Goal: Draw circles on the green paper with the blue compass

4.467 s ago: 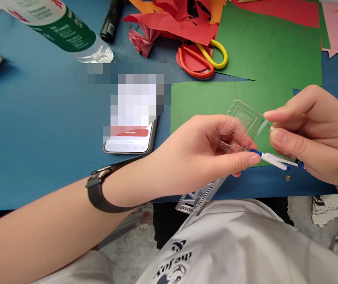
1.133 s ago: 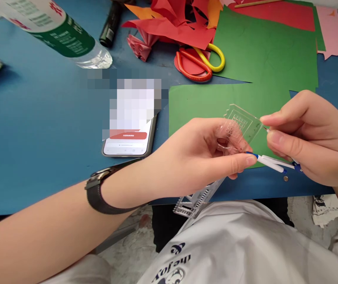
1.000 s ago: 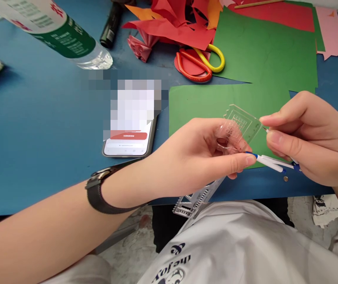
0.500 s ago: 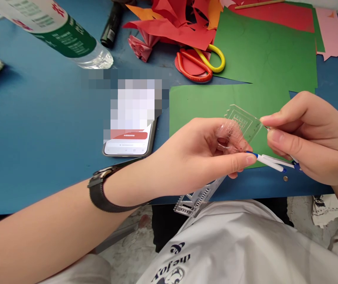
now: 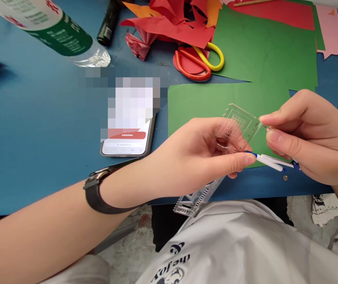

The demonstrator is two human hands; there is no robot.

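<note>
My left hand [image 5: 204,154] is closed on a clear plastic stencil ruler [image 5: 244,122]. One end sticks out past its fingers, and the other end slants down over the table's front edge. Under the left thumb lies the blue tip of a slim white-and-blue tool [image 5: 271,162] with two legs, like a drawing compass; its far end runs behind my right hand [image 5: 311,138]. That hand pinches with thumb and index finger at the ruler's upper right corner. A thin dark point shows between those fingertips, but what it belongs to is hidden.
Green paper [image 5: 192,102] lies beneath the hands. Behind it are red-and-yellow-handled scissors [image 5: 194,67] and red paper scraps [image 5: 171,31]. A phone [image 5: 124,146], a water bottle [image 5: 65,35] and a black marker-like tube [image 5: 108,27] are left. A small round metal piece [image 5: 285,178] sits near the front edge.
The view has shifted slightly, so the phone, bottle and scissors appear a little farther left. Both hands keep nearly the same pose and hold.
</note>
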